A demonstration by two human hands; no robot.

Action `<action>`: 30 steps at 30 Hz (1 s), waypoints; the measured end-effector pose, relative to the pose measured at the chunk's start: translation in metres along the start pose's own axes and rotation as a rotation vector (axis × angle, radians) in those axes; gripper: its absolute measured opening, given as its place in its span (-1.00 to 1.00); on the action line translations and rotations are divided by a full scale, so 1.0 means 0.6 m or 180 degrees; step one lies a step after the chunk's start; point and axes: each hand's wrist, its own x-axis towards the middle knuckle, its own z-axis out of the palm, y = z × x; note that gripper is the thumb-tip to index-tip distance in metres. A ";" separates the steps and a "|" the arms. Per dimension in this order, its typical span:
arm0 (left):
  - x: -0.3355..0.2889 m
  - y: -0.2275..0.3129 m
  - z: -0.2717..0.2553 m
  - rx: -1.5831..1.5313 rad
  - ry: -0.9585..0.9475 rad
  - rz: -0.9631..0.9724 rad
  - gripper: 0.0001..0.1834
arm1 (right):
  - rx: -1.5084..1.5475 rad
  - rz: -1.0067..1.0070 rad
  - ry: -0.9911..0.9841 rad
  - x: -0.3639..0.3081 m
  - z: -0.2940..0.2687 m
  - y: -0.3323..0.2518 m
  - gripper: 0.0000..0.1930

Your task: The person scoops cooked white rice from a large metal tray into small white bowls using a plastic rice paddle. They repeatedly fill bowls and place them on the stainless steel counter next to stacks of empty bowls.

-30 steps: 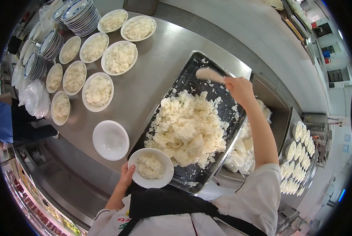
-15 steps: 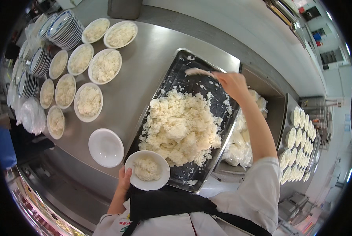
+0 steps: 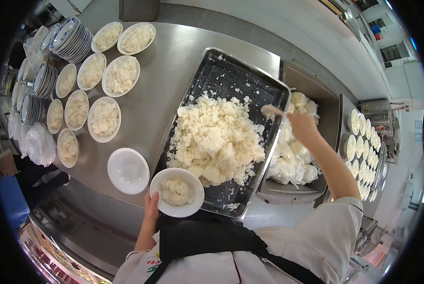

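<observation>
My left hand (image 3: 151, 204) is closed on the rim of a white bowl (image 3: 198, 198) with a small mound of rice in it, over the near left corner of a dark metal tray (image 3: 228, 78). A large heap of cooked rice (image 3: 212, 137) fills the tray's middle and near part, with loose grains scattered round it. Past the tray's right edge, my right hand (image 3: 303, 127) grips the handle of a pale rice paddle (image 3: 271, 110); its blade hangs above the tray's right side. An empty white bowl (image 3: 128, 171) stands on the steel table, left of the held one.
Several rice-filled bowls (image 3: 105, 119) stand at the far left, beside stacks of blue-rimmed dishes (image 3: 71, 40) and a clear plastic bag (image 3: 39, 144). Right of the tray, a tub (image 3: 333, 124) holds bagged pale food (image 3: 290, 163). More filled bowls (image 3: 350, 147) line another surface. Someone's blue garment (image 3: 14, 201) shows at left.
My right hand and the rice paddle have moved right and nearer, from above the tray's far part to its right edge. My left hand still holds the bowl with rice.
</observation>
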 end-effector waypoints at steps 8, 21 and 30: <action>0.014 0.002 0.004 -0.0593 -0.0459 0.0278 -0.35 | 0.3329 0.0439 -0.0646 -0.160 -0.014 -0.127 -0.84; -0.045 0.016 0.035 -0.1021 -0.0877 0.0311 -0.28 | 0.3744 0.0419 -0.2156 -0.058 0.027 -0.035 -0.76; -0.047 0.016 0.062 -0.1488 -0.1104 -0.0019 -0.28 | 0.5707 -0.0013 -0.2050 -0.090 0.134 -0.095 -0.83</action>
